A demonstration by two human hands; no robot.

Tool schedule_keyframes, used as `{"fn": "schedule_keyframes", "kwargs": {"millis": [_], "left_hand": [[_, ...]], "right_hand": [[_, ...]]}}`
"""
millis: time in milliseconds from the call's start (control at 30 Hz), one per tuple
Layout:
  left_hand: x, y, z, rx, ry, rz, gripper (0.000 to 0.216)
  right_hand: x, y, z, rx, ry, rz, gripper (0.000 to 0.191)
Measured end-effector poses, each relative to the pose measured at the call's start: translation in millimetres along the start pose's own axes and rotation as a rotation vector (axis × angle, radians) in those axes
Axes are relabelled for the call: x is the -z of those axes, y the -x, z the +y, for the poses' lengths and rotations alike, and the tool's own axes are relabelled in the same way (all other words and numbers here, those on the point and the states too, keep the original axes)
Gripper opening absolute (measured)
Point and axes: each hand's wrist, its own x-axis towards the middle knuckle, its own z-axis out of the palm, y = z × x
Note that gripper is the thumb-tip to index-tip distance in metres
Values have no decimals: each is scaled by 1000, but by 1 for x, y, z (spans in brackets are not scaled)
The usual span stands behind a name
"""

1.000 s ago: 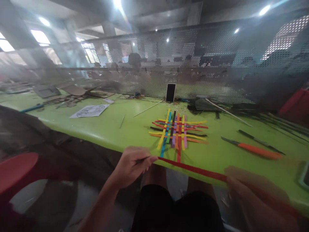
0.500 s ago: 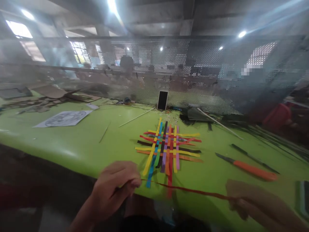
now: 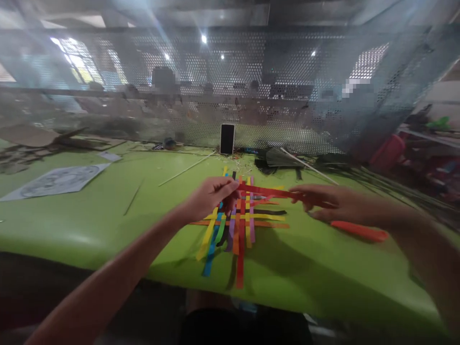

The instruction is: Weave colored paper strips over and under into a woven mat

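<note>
Between my two hands a red strip (image 3: 264,190) is stretched above the far part of a woven mat of coloured strips (image 3: 242,218). My left hand (image 3: 215,194) pinches one end of the red strip, hiding the mat's upper left. At the other end, my right hand (image 3: 325,199) is closed on the strip, to the right of the mat. Yellow, blue, green, black, purple, orange and red strips cross one another in the mat, their loose ends spreading on the green table. Beneath my right forearm lies a knife with an orange handle (image 3: 359,231), its blade hidden.
A phone (image 3: 227,139) stands upright against the perforated screen (image 3: 201,105). Printed paper (image 3: 57,181) and cardboard pieces (image 3: 30,136) lie on the left of the green table (image 3: 108,230). Thin sticks and dark strips (image 3: 280,158) lie at the back. People are dimly visible beyond the screen.
Both hands have moved up and forward from the table's front edge, carrying the red strip over the far part of the mat. They are closer together. The camera view has shifted.
</note>
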Motion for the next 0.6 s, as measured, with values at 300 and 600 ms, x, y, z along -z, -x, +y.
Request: {"fn": "schedule_keyframes", "kwargs": {"millis": [300, 600], "left_hand": [[11, -20, -27, 48, -194, 75, 35], [-6, -32, -15, -328, -764, 16, 16]], "right_hand": [[-39, -54, -1, -3, 133, 103, 34], [-65, -46, -2, 111, 327, 518, 24]]}}
